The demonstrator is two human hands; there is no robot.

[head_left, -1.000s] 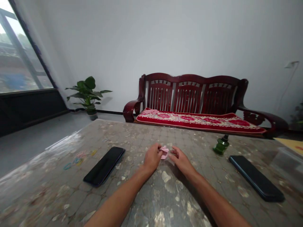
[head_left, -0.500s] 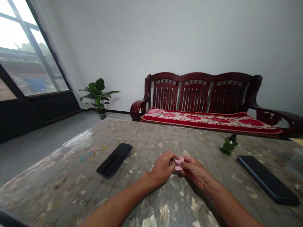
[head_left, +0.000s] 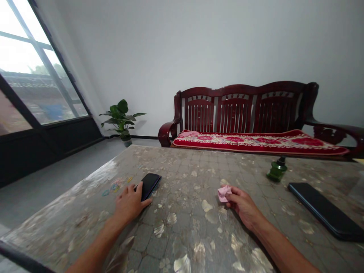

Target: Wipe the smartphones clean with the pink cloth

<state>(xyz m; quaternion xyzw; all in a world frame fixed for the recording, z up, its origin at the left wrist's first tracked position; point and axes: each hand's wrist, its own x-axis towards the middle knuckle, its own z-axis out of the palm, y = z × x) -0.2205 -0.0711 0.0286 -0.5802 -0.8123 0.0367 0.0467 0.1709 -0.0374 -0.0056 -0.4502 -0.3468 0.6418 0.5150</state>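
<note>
My left hand (head_left: 129, 203) is over the near end of a dark smartphone (head_left: 150, 184) lying on the table. Its fingers are along the phone's left edge and the thumb by its right edge, so the hand spans and grips it. Further right, my right hand (head_left: 241, 204) pinches a small pink folded piece (head_left: 224, 193), which looks like paper, between thumb and fingers just above the tabletop. The fingers partly cover the pink piece.
Several coloured rubber bands (head_left: 115, 187) lie left of the phone on the patterned table (head_left: 182, 227). To the right stand a green bottle (head_left: 277, 170) with a black top and a long dark case (head_left: 327, 212). Behind are a wooden bench (head_left: 233, 110) and a potted plant (head_left: 121, 117).
My left hand has let go of the pink piece and moved left onto the smartphone. My right hand keeps the pink piece, now slightly further right. The view has shifted a little.
</note>
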